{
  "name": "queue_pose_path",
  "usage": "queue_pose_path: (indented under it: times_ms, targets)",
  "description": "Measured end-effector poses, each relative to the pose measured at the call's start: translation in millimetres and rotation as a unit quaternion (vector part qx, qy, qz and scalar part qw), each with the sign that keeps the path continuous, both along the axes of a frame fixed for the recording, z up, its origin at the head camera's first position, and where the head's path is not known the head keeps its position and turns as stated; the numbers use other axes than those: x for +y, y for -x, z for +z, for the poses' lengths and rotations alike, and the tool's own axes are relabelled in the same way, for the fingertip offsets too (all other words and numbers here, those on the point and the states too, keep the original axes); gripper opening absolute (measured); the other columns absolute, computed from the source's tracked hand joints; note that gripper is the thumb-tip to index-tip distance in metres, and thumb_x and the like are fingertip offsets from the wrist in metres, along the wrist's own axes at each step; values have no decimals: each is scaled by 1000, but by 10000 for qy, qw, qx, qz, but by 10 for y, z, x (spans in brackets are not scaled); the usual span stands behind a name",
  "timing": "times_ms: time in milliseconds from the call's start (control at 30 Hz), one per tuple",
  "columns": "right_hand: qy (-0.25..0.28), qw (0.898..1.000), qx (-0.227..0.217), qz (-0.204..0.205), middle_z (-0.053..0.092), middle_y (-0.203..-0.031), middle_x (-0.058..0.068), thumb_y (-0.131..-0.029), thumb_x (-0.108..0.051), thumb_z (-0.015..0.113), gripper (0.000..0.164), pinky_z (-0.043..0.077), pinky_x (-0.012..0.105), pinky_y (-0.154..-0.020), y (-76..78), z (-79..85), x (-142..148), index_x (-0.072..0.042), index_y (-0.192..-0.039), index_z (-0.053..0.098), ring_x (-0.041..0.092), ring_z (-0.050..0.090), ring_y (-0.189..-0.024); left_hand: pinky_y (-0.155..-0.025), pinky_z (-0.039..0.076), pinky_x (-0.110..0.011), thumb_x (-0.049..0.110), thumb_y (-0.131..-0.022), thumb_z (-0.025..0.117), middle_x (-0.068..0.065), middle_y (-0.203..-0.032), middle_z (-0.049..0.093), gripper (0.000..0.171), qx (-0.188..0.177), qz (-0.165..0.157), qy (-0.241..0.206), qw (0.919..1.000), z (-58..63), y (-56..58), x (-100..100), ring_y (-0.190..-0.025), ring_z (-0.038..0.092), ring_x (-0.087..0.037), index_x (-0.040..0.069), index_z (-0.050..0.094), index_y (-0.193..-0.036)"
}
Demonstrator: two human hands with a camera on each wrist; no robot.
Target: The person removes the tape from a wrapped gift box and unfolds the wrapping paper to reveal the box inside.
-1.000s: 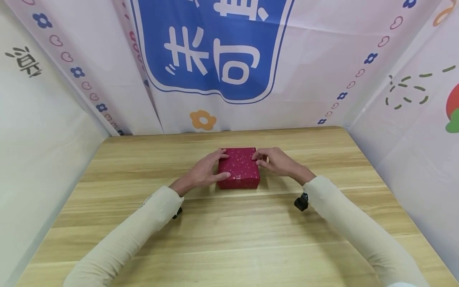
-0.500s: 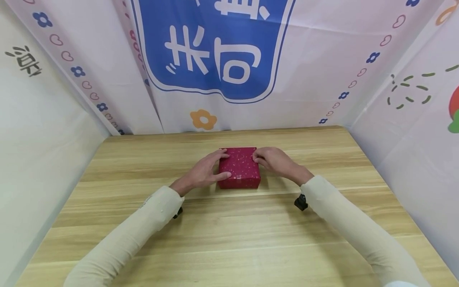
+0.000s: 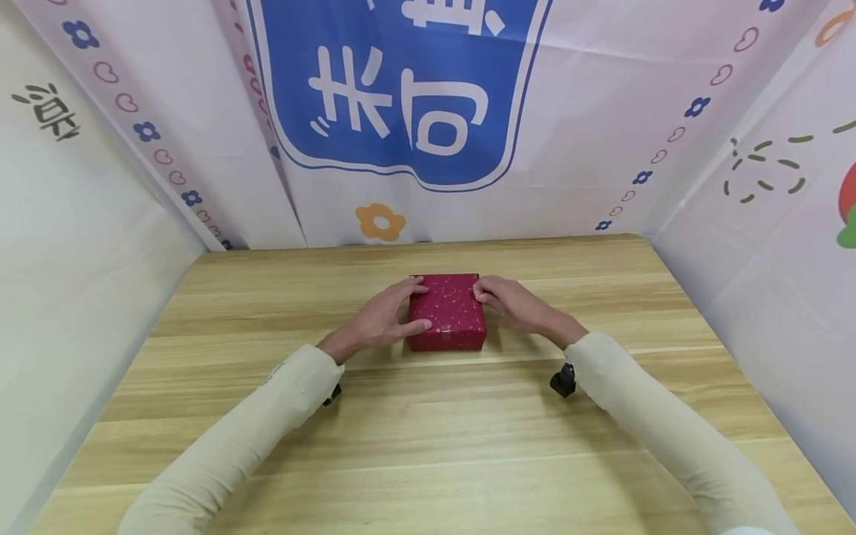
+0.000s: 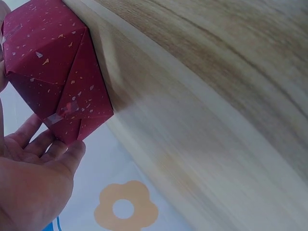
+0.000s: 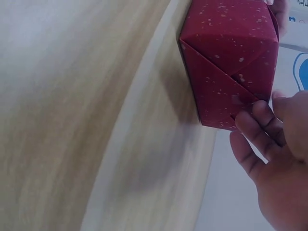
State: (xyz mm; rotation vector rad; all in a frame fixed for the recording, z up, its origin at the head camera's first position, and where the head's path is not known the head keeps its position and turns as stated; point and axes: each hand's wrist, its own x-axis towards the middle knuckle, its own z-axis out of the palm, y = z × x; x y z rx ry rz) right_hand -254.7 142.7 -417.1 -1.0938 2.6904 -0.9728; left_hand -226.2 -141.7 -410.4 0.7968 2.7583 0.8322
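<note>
A gift box (image 3: 448,308) wrapped in dark red paper with pale flecks lies toward the back of the wooden table. My left hand (image 3: 380,316) spans its left side, thumb on top near the front edge and fingers over the back left corner. At the box's right end, my right hand (image 3: 511,301) has its fingers curled, with thumb and fingertips gathered at the upper edge. The right wrist view shows the folded paper flap (image 5: 216,89) there, with the fingertips (image 5: 262,108) at its edge. A piece of clear tape (image 4: 60,115) shows on the left end fold.
The wooden table (image 3: 428,431) reaches a white printed back curtain (image 3: 568,148) with a blue sign and an orange flower. White side walls stand left and right. A small black wrist camera (image 3: 564,380) hangs under the right sleeve.
My right thumb and fingers have drawn together at the box's right edge; a second ago they stood apart. The left hand and the box keep their places.
</note>
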Motion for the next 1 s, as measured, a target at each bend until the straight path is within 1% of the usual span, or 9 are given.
queue_pose_path:
  times_ms: [167,267,333,400,533,633,800,1000]
  targets:
    - [421,9983,-392,-36,51,-90,10,-103,-9,43,13,49,36,-80,-9,-52,20,-4,-92,46,24,51,-90,-121,23,-53,43,-92,66,-10,-163,26,68,-4,-15,16,10000,-5,8,3,-150,23,-33,10,42,-147]
    - [690,9948,-748,-75,51,-93,17,-103,-9,41,12,53,40,-89,-11,-80,40,-4,-93,45,27,58,-100,-121,23,-53,43,-92,66,-10,-163,26,68,-10,-21,21,10000,-10,16,5,-151,22,-33,10,42,-147]
    - [823,9923,-917,-90,52,-95,21,-103,-10,40,12,54,43,-96,-9,-93,53,-3,-95,46,30,60,-108,-121,23,-53,43,-92,66,-9,-163,26,68,-6,-26,8,10000,-11,20,8,-151,22,-32,10,42,-147]
    - [955,9895,-1078,-102,54,-99,21,-103,-11,39,13,52,45,-100,-4,-103,64,-2,-98,47,32,61,-114,-121,23,-53,43,-92,66,-9,-163,26,68,-8,-26,0,10000,-8,20,9,-151,22,-32,10,42,-147]
    - [1038,9880,-1141,-63,58,-105,15,-104,-13,38,15,51,46,-101,-1,-127,86,-2,-100,48,34,62,-115,-121,23,-52,44,-92,66,-9,-163,26,69,-39,10,37,10000,-9,15,6,-151,21,-31,10,42,-147]
    - [1076,9875,-1148,-58,58,-107,14,-104,-13,38,16,51,46,-101,-2,-145,97,-1,-99,48,34,62,-115,-121,23,-52,44,-92,66,-8,-163,26,69,-61,15,52,10000,-13,13,1,-151,21,-31,11,42,-147]
    - [1194,9856,-1196,-32,58,-111,15,-105,-13,37,19,51,45,-102,-17,-167,123,3,-101,47,33,61,-116,-121,22,-52,44,-92,66,-8,-163,26,69,-55,1,28,10000,-19,18,-1,-151,21,-31,11,42,-147]
    - [1365,9808,-1392,-42,56,-115,14,-105,-14,35,20,50,41,-104,-28,-184,140,3,-103,46,30,58,-119,-121,23,-52,44,-92,66,-8,-163,26,68,-29,-8,5,10000,-16,19,0,-151,21,-31,11,43,-147]
